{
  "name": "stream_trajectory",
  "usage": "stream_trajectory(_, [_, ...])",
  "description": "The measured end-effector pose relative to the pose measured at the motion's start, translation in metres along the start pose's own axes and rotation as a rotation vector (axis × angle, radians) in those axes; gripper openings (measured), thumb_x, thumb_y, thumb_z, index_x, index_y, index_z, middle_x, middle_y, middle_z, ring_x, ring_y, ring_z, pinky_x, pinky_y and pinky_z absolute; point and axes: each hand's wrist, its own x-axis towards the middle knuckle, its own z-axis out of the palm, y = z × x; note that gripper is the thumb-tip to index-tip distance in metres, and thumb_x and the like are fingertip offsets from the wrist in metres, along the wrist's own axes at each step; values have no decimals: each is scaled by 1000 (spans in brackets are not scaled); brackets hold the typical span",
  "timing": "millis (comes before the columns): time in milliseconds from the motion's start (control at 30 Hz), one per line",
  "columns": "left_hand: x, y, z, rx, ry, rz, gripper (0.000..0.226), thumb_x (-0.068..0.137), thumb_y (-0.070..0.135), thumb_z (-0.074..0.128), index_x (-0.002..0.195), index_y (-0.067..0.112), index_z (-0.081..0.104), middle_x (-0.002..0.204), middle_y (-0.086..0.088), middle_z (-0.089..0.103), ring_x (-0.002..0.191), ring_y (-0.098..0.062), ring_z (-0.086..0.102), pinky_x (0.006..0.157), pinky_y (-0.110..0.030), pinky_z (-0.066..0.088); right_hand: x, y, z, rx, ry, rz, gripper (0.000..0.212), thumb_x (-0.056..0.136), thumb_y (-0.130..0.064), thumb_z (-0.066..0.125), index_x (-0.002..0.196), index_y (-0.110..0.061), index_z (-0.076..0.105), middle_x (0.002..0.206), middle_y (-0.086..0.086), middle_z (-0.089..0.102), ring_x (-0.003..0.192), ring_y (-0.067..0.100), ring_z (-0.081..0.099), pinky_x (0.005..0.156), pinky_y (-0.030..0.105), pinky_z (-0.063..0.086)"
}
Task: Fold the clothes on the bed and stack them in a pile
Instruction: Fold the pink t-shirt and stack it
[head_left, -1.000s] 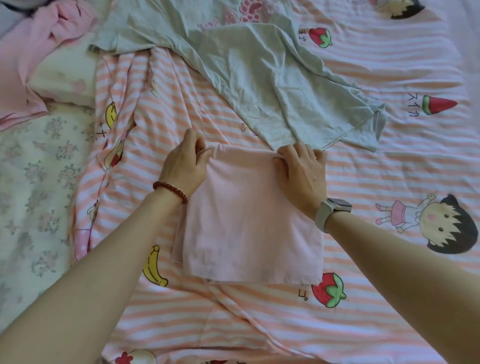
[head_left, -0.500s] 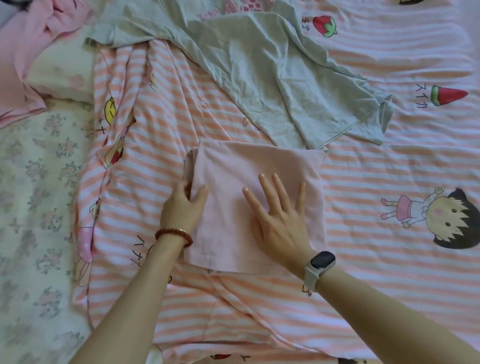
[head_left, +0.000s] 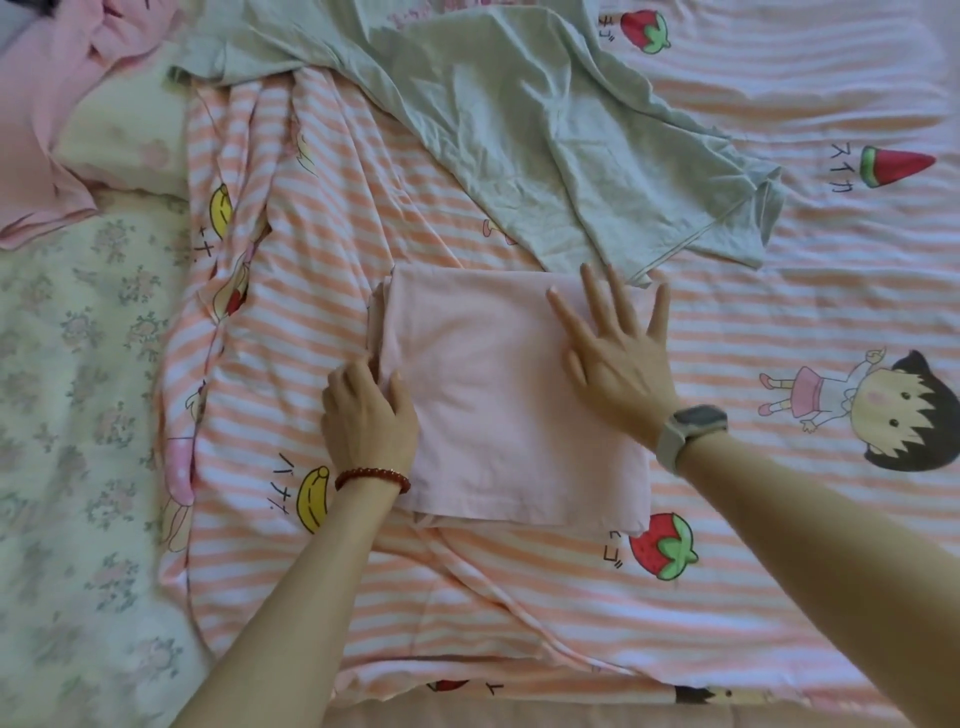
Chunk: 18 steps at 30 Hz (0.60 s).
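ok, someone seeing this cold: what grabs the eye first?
The folded pink garment at centre, with the right hand flat on it and the left hand at its left edge. Behind it sprawls an unfolded grey-green shirt, on a striped cartoon-print sheet.

My left arm: bare from the lower frame edge to the wrist, no sleeve in view. At the wrist, one bracelet (head_left: 372, 478) of small round dark-red beads, strung in a single row.

My right arm: bare likewise, no sleeve in view. At the wrist, one smartwatch (head_left: 698, 419): rounded rectangular case, dark screen showing nothing readable, on a pale grey strap (head_left: 670, 449) that wraps the wrist.

My fingers: no rings to be seen on either hand.
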Motion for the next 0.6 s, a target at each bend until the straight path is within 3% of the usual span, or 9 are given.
stream_trajectory(100, [-1,1,7,92,-146,2,58,95,37,42,143,8,28,143,-16,34,127,-34,33,98,-47,30,-41,-31,18,26,-94,7,53,94,-39,23,146,-32,24,157,8,12,145,29,6,107,62,-9])
stream_trajectory(200, [5,1,16,169,-252,-30,62,96,44,34,147,13,18,148,-10,28,131,-31,26,104,-46,24,-50,-47,32,82,-139,69,50,98,-35,29,147,-29,23,157,7,8,145,27,-1,110,59,-12])
stream_trajectory(300, [15,-1,14,96,-231,-51,58,95,38,42,141,4,30,140,-20,35,125,-36,33,102,-43,27,-53,-45,25,293,91,146,40,90,-15,52,131,-15,53,147,15,35,139,35,26,111,59,10])
stream_trajectory(367, [22,-3,10,-59,-251,-129,58,92,39,49,135,3,37,135,-21,42,120,-36,42,97,-40,34,-61,-35,20,390,227,344,44,86,-9,56,130,-9,53,139,19,44,129,37,40,105,51,30])
stream_trajectory(433, [30,-5,3,-269,-311,-302,57,88,45,54,128,6,44,127,-10,52,113,-30,51,87,-33,40,-68,-26,17,556,206,614,44,90,-16,54,133,-8,47,129,18,49,118,35,45,96,43,36])
stream_trajectory(500, [37,-8,-3,-414,-362,-398,46,85,49,56,112,11,55,106,0,61,101,-23,55,79,-28,40,-68,-16,16,786,120,807,37,92,-27,51,124,-8,49,114,13,56,106,32,51,87,40,40])
stream_trajectory(567, [38,-7,-8,-399,-384,-341,38,86,48,56,99,13,59,91,4,61,97,-24,58,75,-28,41,-65,-11,13,998,27,852,34,91,-30,51,117,-9,49,101,5,57,93,28,56,80,39,45])
stream_trajectory(600, [35,-5,-9,-366,-382,-286,38,87,46,55,102,11,60,94,1,62,98,-26,58,76,-28,41,-65,-9,12,1067,1,843,33,90,-28,51,117,-9,47,97,2,56,91,27,56,79,40,47])
